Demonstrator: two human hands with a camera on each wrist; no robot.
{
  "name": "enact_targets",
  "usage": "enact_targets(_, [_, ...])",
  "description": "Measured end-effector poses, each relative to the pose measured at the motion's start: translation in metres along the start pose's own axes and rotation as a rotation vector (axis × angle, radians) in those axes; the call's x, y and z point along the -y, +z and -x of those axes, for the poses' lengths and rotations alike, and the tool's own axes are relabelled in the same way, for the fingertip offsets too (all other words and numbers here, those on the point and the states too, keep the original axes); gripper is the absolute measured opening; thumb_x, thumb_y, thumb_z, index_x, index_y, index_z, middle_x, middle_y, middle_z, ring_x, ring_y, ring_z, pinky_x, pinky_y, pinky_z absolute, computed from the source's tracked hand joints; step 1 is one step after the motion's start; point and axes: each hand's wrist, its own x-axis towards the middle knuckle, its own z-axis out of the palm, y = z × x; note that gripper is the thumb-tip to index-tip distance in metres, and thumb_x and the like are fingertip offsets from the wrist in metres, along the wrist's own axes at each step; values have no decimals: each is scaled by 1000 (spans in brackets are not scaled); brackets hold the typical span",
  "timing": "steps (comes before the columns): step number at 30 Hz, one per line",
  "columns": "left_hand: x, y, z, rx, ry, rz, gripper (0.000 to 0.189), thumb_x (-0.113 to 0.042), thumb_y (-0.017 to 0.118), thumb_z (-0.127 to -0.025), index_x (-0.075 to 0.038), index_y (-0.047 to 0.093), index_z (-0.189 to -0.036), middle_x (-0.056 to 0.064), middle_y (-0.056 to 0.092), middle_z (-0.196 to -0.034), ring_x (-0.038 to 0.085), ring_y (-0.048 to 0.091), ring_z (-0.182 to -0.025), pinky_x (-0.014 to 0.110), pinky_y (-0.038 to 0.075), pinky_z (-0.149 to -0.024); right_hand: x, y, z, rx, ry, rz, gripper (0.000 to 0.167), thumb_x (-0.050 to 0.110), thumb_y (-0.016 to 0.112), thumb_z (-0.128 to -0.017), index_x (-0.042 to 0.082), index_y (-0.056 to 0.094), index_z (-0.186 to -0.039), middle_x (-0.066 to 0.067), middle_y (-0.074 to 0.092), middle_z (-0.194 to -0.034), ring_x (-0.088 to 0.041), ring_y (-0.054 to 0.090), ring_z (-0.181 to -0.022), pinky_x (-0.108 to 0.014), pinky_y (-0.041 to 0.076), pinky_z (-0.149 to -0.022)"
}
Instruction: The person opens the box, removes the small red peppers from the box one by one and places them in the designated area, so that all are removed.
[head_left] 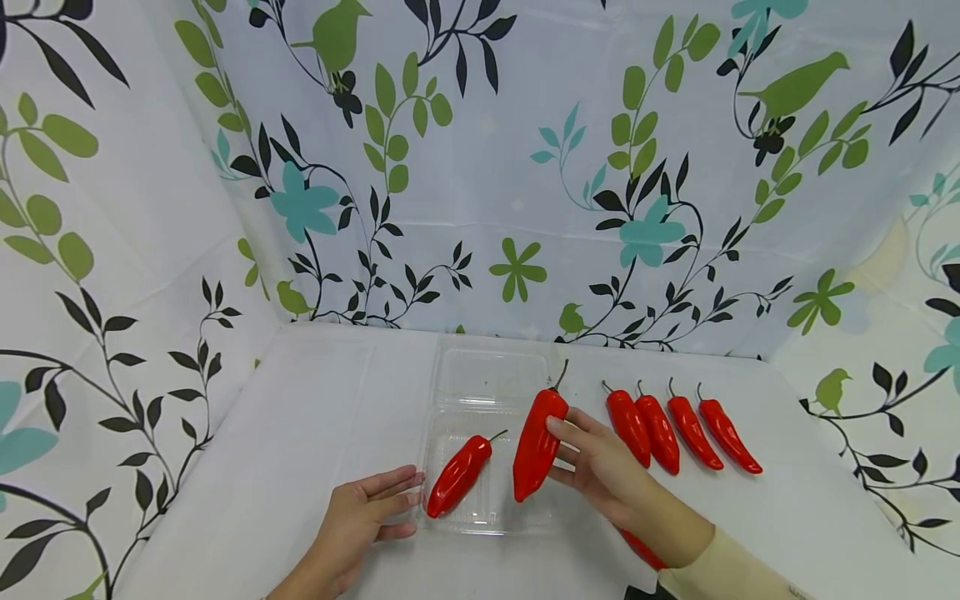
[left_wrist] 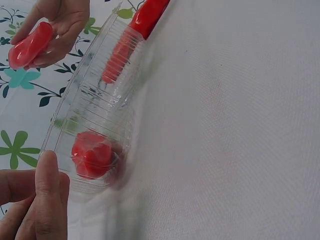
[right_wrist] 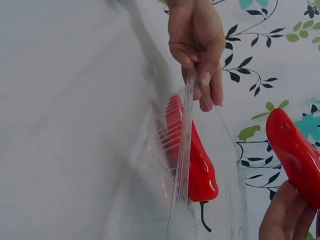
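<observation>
My right hand (head_left: pixel 600 462) grips a red chili pepper (head_left: pixel 536 446) between thumb and fingers, its stem pointing up. The pepper is raised over the right side of a clear plastic clamshell container (head_left: pixel 498 504). A second red pepper (head_left: pixel 459 475) lies slanted inside the container's left half, stem toward the back right. At the container's left edge, my left hand (head_left: pixel 363 521) has its fingers extended and touching the rim; the right wrist view shows those fingertips at the clear edge (right_wrist: pixel 185 130). The container's lid (head_left: pixel 491 375) is folded back flat behind the base.
To the right, several red peppers lie in a slanted row, including this one (head_left: pixel 716 433) at the end. Another pepper (head_left: pixel 640 547) is partly hidden under my right forearm. White cloth (head_left: pixel 300 433) covers the table, and a patterned curtain (head_left: pixel 480 208) hangs behind.
</observation>
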Motion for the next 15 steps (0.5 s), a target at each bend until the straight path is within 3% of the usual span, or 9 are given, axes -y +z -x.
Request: enact_targets(15, [-1, 1, 2, -9, 0, -9, 51, -7, 73, -91, 9, 56, -136, 21, 64, -131, 26, 70, -108, 40, 62, -78, 11, -44, 16, -44, -25, 56, 81, 34, 62, -102, 8, 14, -162, -14, 40, -153, -33, 42, -135, -48, 50, -103])
